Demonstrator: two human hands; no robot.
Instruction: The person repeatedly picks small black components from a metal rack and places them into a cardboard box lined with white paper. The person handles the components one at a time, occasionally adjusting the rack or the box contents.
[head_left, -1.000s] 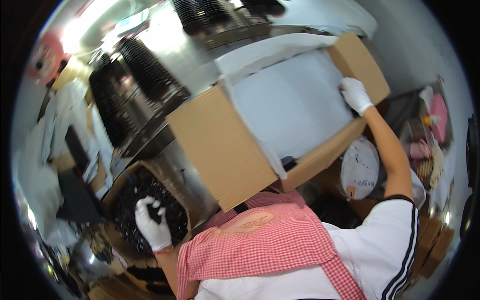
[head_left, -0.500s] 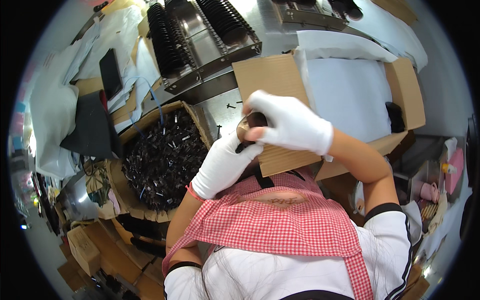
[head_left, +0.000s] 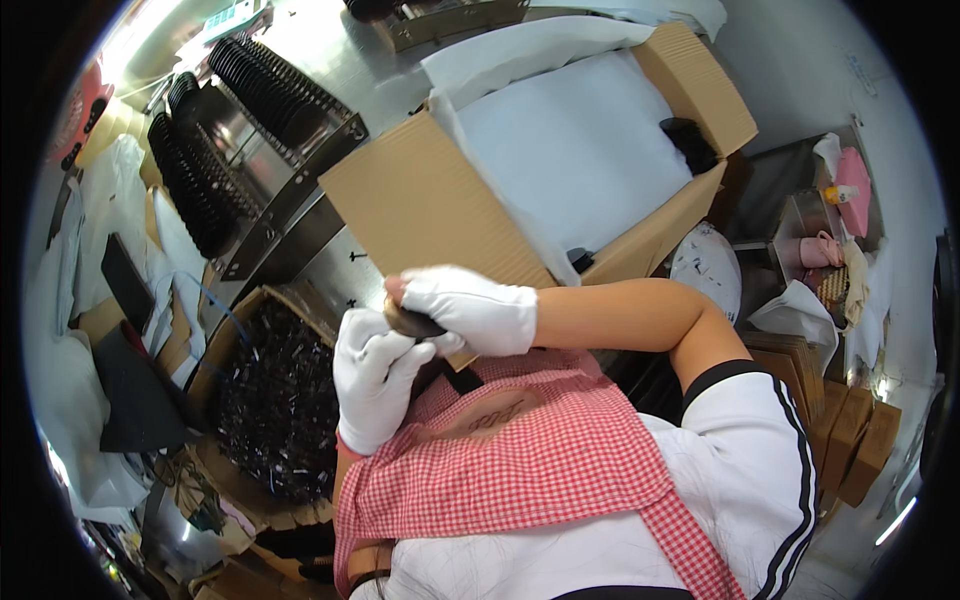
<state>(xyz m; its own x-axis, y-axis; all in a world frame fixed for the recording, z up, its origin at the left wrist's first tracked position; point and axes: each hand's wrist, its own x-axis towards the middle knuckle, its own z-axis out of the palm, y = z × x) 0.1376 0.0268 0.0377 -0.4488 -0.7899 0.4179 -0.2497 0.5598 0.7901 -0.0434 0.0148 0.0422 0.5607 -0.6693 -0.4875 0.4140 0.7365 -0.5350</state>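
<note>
Both my hands wear white gloves and meet in front of my chest. My right hand (head_left: 470, 310) and my left hand (head_left: 375, 380) together grip a small dark rounded part (head_left: 412, 323), mostly hidden between the fingers. Behind them stands an open cardboard box (head_left: 430, 205) lined with white foam sheet (head_left: 575, 150). A few dark parts (head_left: 688, 140) lie at the box's right side. To my left a cardboard box of loose black parts (head_left: 270, 400) sits low beside me.
Metal racks holding rows of black parts (head_left: 265, 95) stand on the steel table at the back left. White bags (head_left: 110, 210) pile up at the left. A round white object (head_left: 708, 265), pink items (head_left: 850, 190) and stacked cardboard (head_left: 850, 440) sit at the right.
A second ago my right hand was at the big box's far flap and my left in the box of black parts. Both have come together on the small dark part.
</note>
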